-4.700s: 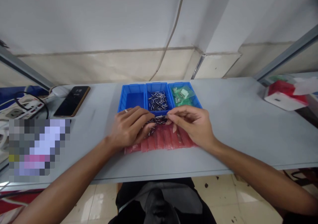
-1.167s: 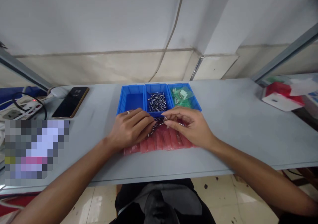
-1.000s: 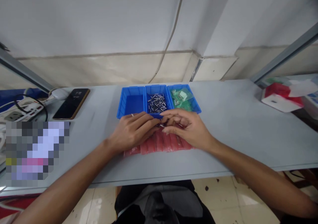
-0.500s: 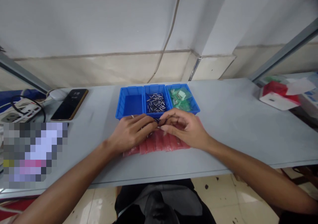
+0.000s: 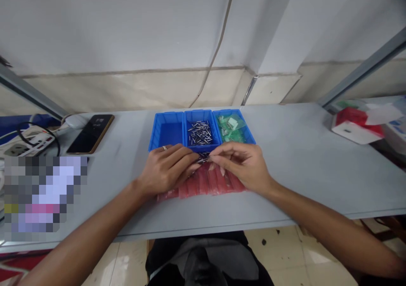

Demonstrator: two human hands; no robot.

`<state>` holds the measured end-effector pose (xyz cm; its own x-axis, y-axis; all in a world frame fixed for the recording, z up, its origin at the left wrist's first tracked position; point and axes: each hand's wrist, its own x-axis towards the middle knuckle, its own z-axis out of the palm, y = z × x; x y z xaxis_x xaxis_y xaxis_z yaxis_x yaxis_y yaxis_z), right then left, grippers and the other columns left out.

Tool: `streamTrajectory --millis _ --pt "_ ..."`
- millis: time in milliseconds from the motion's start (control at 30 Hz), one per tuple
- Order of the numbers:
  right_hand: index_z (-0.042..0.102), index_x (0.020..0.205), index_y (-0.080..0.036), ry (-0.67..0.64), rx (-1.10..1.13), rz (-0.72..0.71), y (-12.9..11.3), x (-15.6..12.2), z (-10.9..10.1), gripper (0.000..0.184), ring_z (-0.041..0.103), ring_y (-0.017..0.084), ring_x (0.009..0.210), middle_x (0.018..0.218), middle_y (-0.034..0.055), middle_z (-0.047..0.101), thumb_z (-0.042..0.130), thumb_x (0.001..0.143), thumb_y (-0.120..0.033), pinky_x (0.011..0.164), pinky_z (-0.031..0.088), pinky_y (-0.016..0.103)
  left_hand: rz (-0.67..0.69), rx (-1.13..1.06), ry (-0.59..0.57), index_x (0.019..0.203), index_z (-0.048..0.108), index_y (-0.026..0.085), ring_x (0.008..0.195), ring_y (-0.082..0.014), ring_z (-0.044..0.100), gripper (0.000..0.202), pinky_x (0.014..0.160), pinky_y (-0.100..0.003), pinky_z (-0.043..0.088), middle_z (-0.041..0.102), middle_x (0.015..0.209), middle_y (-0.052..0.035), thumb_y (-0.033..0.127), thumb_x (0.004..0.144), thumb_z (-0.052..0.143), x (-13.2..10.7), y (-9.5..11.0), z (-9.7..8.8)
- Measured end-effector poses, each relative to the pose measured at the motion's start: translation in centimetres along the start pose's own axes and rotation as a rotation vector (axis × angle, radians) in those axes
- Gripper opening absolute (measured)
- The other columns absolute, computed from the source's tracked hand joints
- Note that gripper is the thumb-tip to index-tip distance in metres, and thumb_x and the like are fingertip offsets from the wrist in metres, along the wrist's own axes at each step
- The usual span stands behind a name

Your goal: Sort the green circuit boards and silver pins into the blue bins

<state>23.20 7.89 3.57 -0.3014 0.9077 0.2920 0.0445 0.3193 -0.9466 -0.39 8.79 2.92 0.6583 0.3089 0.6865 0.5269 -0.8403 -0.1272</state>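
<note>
**both hands at the pins, front of blue tray**

power strip and phone far left on the grey table; left hand, ringed, fingers curled and pressed together, tips at a small bunch of metal pins; the bunch lies between both hands' fingertips, just before the blue divided tray; right hand fingers drawn in on it; true pinch cannot be told; red plastic bags lie beneath; loose pins in middle compartment; green bags in right compartment
</note>
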Motion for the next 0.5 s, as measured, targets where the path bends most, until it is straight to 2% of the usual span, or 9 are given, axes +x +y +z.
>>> streamTrajectory --millis 67,133,200,267,333,433,500 --pt "0.074 0.093 -0.018 0.08 0.038 0.035 0.2 0.5 -0.2 0.01 0.063 0.008 0.055 0.075 0.0006 0.074 0.071 0.089 -0.027 0.056 0.053 0.022 -0.063 0.01 0.032 0.113 0.061 0.012 0.081 -0.017 0.066 0.023 0.066 -0.029 0.05 0.072 0.095 -0.0044 0.023 0.093 0.062 -0.3 -0.3 0.1" --pt "0.071 0.109 -0.019 0.124 0.097 0.039 0.5 1.0 -0.6 0.019 0.07 0.012 0.069 0.094 0.0048 0.077 0.065 0.094 -0.029 0.064 0.058 0.025 -0.121 0.014 0.041 0.117 0.061 0.013 0.082 -0.0164 0.066 0.027 0.068 -0.029 0.051 0.071 0.096 -0.004 0.02 0.091 0.063 -0.6 -0.5 0.3" --pt "0.064 0.125 -0.022 0.087 0.079 0.007 0.8 1.3 -1.1 0.029 0.073 0.015 0.081 0.11 0.0073 0.075 0.058 0.098 -0.029 0.067 0.06 0.028 -0.145 0.015 0.037 0.114 0.061 0.014 0.08 -0.015 0.065 0.025 0.067 -0.028 0.05 0.071 0.094 -0.0026 0.017 0.089 0.064 -0.7 -0.6 0.3" --pt "0.064 0.126 -0.022 0.002 -0.137 -0.087 1.2 1.2 -1.4 0.029 0.073 0.015 0.079 0.105 0.006 0.075 0.055 0.099 -0.027 0.067 0.06 0.029 -0.145 0.019 0.032 0.11 0.062 0.014 0.079 -0.0144 0.065 0.022 0.066 -0.028 0.049 0.071 0.092 -0.0019 0.015 0.088 0.064 -0.6 -0.6 0.3" --pt "0.07 0.116 -0.021 -0.13 -0.516 -0.25 1.6 0.9 -1.5 0.024 0.072 0.016 0.078 0.096 0.005 0.076 0.055 0.098 -0.021 0.071 0.06 0.031 -0.137 0.022 0.024 0.109 0.062 0.014 0.078 -0.014 0.065 0.021 0.064 -0.028 0.048 0.071 0.092 -0.0017 0.014 0.088 0.064 -0.5 -0.5 0.3" --pt "0.072 0.11 -0.018 -0.354 -1.046 -0.466 2.2 0.3 -1.2 0.023 0.071 0.023 0.094 0.104 0.0083 0.075 0.056 0.094 -0.011 0.078 0.06 0.037 -0.129 0.025 0.018 0.107 0.062 0.014 0.078 -0.0136 0.065 0.018 0.063 -0.027 0.047 0.071 0.092 -0.0014 0.013 0.089 0.062 -0.3 -0.4 0.3" --pt "0.069 0.115 -0.016 -0.437 -1.211 -0.509 2.5 0.1 -0.9 0.026 0.068 0.025 0.099 0.108 0.0101 0.073 0.056 0.094 -0.009 0.077 0.06 0.038 -0.131 0.029 0.014 0.106 0.062 0.015 0.078 -0.0134 0.065 0.016 0.062 -0.027 0.046 0.071 0.091 -0.0012 0.014 0.089 0.061 -0.3 -0.4 0.4"
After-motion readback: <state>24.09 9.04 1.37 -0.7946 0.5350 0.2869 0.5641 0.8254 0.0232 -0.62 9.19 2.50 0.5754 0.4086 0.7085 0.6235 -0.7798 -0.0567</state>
